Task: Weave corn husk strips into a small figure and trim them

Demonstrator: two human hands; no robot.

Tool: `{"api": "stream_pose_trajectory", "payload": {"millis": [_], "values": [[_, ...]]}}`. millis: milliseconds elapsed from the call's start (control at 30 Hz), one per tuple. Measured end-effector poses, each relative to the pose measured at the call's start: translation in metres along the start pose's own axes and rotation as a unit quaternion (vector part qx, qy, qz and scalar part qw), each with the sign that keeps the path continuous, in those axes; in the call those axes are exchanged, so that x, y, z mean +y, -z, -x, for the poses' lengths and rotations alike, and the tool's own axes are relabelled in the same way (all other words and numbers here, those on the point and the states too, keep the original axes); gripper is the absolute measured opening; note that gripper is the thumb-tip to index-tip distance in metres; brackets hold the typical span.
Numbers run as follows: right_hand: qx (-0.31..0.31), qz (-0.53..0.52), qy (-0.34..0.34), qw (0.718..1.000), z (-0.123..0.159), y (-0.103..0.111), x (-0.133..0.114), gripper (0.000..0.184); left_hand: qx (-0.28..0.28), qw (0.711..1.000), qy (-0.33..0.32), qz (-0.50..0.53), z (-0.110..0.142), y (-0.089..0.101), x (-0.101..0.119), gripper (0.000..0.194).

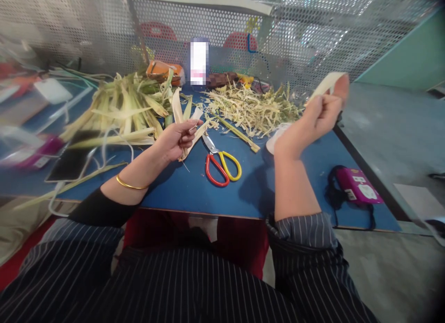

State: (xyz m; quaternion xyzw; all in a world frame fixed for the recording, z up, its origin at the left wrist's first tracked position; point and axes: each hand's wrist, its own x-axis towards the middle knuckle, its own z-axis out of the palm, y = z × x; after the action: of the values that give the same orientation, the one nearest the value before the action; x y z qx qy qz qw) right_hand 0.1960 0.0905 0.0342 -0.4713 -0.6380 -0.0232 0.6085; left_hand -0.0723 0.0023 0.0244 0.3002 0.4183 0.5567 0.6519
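My left hand (179,140) is closed, thumb against fingers, over the blue table. In it are pale corn husk strips (178,107), some standing up above the fingers and some hanging below. Raised at the right, my right hand (318,117) is closed round a pale curled strip (328,82) that loops over its top; the strip's far side is orange-pink. Scissors (222,167) with one red and one yellow handle lie between the two hands, their blades partly under a husk. A white round object (276,137) shows partly behind my right wrist.
A heap of long corn husks (121,105) lies at the left, beside a dark phone-like slab (71,161) with a white cable. Shredded husk (253,110) is piled at the back. A purple packet (359,186) sits near the right edge. Perforated metal mesh (222,24) stands behind the table.
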Motion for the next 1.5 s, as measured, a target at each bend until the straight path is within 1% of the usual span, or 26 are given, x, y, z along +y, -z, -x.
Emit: {"api": "stream_pose_trajectory", "payload": {"millis": [33,67,100,167,200,233,267,300,333,400,433,467,500,533,600,667,700,767,833,867,967,1033,1067,1167,1300,1500], "values": [[0.055,0.046,0.007,0.997,0.003,-0.003,-0.003,0.044,0.002,1.000,-0.016,-0.017,0.000,0.000,-0.002,0.014],[0.051,0.085,0.020,0.995,0.007,-0.007,-0.006,0.038,0.003,0.999,-0.032,-0.037,0.001,-0.001,-0.004,0.017],[0.018,0.118,0.025,0.993,0.011,-0.012,-0.006,0.034,0.001,0.997,-0.045,-0.059,0.002,-0.002,-0.006,0.020],[-0.103,0.175,0.021,0.979,0.017,-0.021,-0.006,0.028,-0.005,0.993,-0.058,-0.101,0.004,-0.005,-0.010,0.023],[-0.153,0.197,0.012,0.968,0.021,-0.024,-0.007,0.028,-0.009,0.991,-0.059,-0.119,0.005,-0.006,-0.012,0.023],[-0.187,0.211,0.007,0.959,0.024,-0.026,-0.009,0.030,-0.010,0.989,-0.061,-0.132,0.006,-0.008,-0.014,0.024],[-0.204,0.215,0.009,0.955,0.027,-0.026,-0.014,0.033,-0.008,0.988,-0.065,-0.141,0.007,-0.009,-0.015,0.024],[-0.206,0.199,0.019,0.958,0.031,-0.025,-0.021,0.035,-0.002,0.986,-0.071,-0.148,0.007,-0.009,-0.017,0.024],[-0.219,0.159,0.034,0.962,0.036,-0.025,-0.030,0.034,0.006,0.985,-0.080,-0.153,0.006,-0.010,-0.019,0.024],[-0.267,0.049,0.027,0.962,0.050,-0.024,-0.051,0.031,0.024,0.983,-0.097,-0.156,0.005,-0.010,-0.022,0.024],[-0.307,-0.016,0.008,0.952,0.057,-0.024,-0.061,0.032,0.032,0.982,-0.101,-0.154,0.004,-0.011,-0.023,0.024],[-0.351,-0.079,-0.021,0.933,0.065,-0.026,-0.068,0.033,0.038,0.983,-0.098,-0.151,0.004,-0.011,-0.025,0.024],[-0.383,-0.130,-0.053,0.913,0.073,-0.028,-0.074,0.032,0.039,0.984,-0.090,-0.145,0.003,-0.011,-0.026,0.023],[-0.397,-0.171,-0.085,0.898,0.079,-0.030,-0.078,0.031,0.037,0.987,-0.079,-0.137,0.003,-0.011,-0.027,0.023],[-0.408,-0.228,-0.141,0.873,0.086,-0.034,-0.080,0.029,0.034,0.991,-0.064,-0.113,0.003,-0.012,-0.027,0.022],[-0.415,-0.246,-0.166,0.860,0.085,-0.034,-0.079,0.028,0.045,0.993,-0.071,-0.087,0.004,-0.012,-0.026,0.023],[-0.414,-0.239,-0.168,0.862,0.083,-0.033,-0.077,0.027,0.056,0.992,-0.079,-0.080,0.005,-0.013,-0.025,0.023],[-0.390,-0.206,-0.159,0.883,0.074,-0.029,-0.075,0.023,0.073,0.990,-0.090,-0.081,0.006,-0.014,-0.021,0.024],[-0.354,-0.180,-0.151,0.905,0.068,-0.025,-0.074,0.019,0.070,0.990,-0.084,-0.087,0.008,-0.015,-0.017,0.027],[-0.347,-0.178,-0.148,0.909,0.066,-0.024,-0.075,0.018,0.060,0.992,-0.075,-0.085,0.009,-0.016,-0.016,0.029],[-0.380,-0.181,-0.122,0.899,0.069,-0.023,-0.080,0.021,0.008,0.997,-0.043,-0.060,0.010,-0.016,-0.017,0.032],[-0.416,-0.152,-0.089,0.892,0.075,-0.024,-0.085,0.022,-0.024,0.998,-0.042,-0.048,0.009,-0.015,-0.019,0.030],[-0.433,-0.133,-0.074,0.889,0.078,-0.024,-0.087,0.022,-0.030,0.997,-0.050,-0.047,0.008,-0.014,-0.020,0.028],[-0.459,-0.108,-0.050,0.880,0.082,-0.024,-0.090,0.023,-0.018,0.996,-0.070,-0.052,0.008,-0.012,-0.020,0.024],[-0.458,-0.132,-0.064,0.877,0.079,-0.022,-0.088,0.024,-0.002,0.995,-0.077,-0.062,0.009,-0.014,-0.019,0.025],[-0.433,-0.109,-0.059,0.893,0.073,-0.021,-0.083,0.028,0.033,0.983,-0.135,-0.119,0.008,-0.015,-0.021,0.023]]}}
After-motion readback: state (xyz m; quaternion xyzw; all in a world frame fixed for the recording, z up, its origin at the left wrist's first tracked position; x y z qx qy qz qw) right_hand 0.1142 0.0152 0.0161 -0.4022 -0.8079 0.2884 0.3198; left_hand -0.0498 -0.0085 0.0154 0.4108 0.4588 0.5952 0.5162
